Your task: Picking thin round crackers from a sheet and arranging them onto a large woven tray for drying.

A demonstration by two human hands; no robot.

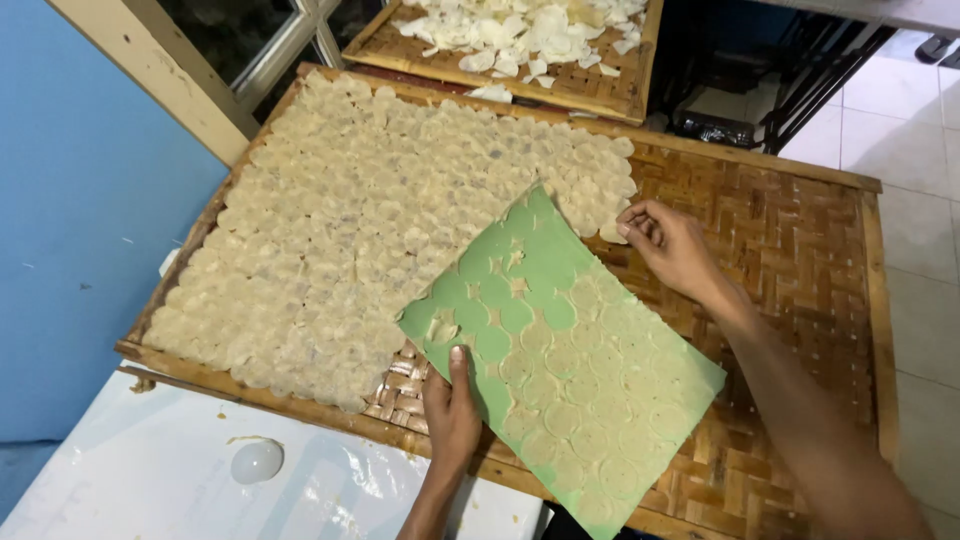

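Note:
A green sheet [520, 260] dotted with thin pale round wafers lies tilted across a woven bamboo tray [790, 240]. My left hand [450, 405] grips the sheet's near-left edge, thumb on top. My right hand [668, 245] sits at the sheet's far-right edge, fingertips pinching at a wafer next to the laid rows. Several rows of pale round wafers [370, 220] cover the tray's left part, overlapping one another.
A second bamboo tray [600, 90] with curled white chips stands behind. A blue wall [80, 230] and a window frame are at left. A white plastic-covered surface [150, 480] lies below the tray; tiled floor [920, 130] at right.

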